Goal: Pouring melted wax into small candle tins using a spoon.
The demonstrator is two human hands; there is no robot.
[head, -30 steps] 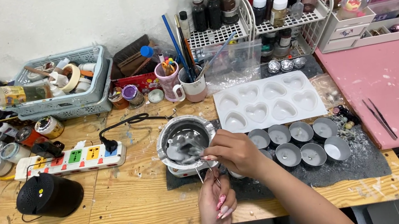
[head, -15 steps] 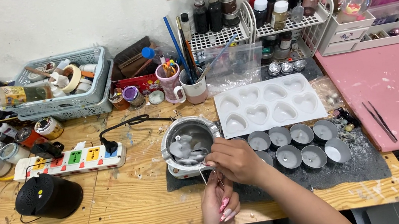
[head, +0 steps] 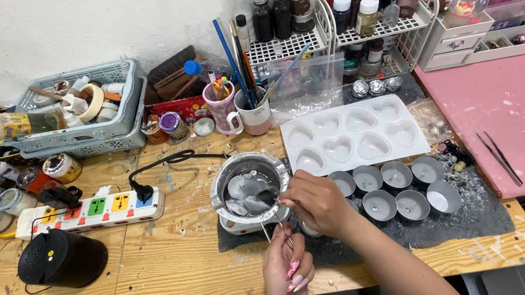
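I have my right hand (head: 317,203) just right of centre frame, fingers closed on a spoon (head: 263,199) whose bowl dips into the metal pot (head: 247,187). The pot sits on a small white heater at the centre of the wooden table (head: 158,278), and grey lumps of wax lie in it. The spoon's long axis runs roughly left to right, bowl end to the left over the pot, handle end hidden in my fingers, so the pot lies directly left of that hand and touching distance from it.

My left hand (head: 286,267) is lower, at the bottom centre of the frame, closed around the pot's thin wire handle (head: 274,231), which juts down from the pot toward me. The pot is above that hand in the picture. My right hand is the nearer of the two to the wax.

To the right of the pot are round tin cups (head: 395,187) on a dark mat, and above them a white heart mould (head: 353,135).
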